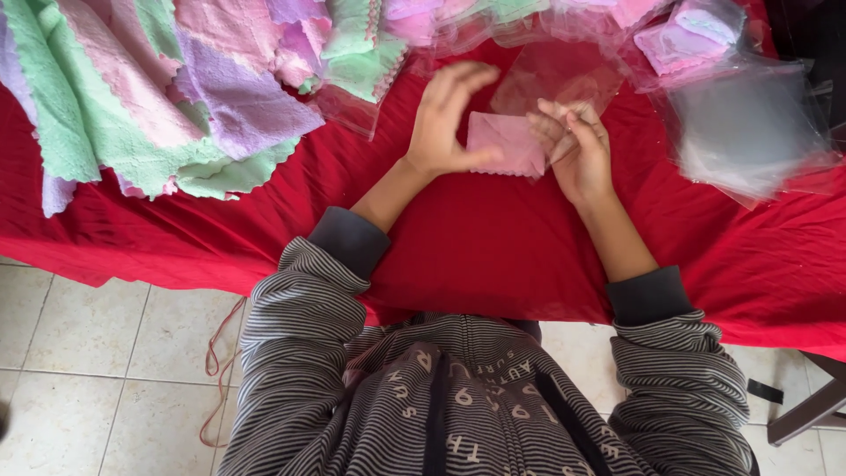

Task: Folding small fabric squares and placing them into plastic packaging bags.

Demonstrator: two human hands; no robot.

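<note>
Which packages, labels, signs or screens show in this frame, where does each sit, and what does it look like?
Clear plastic bag: on the red tablecloth just beyond the hands, flat, see-through, at the folded pink cloth.
Stack of empty clear bags: right side of table, greyish, glossy, rectangular.
Bagged cloths: top right, clear wrap over pink and lilac folded squares.
Printed lettering on the person's striped top: bottom centre, pale on dark.
No signs or screens.

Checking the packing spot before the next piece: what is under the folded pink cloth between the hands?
The folded pink cloth lies on the red table cover, with a clear plastic bag at its far edge. Anything directly beneath the cloth is hidden.
</note>
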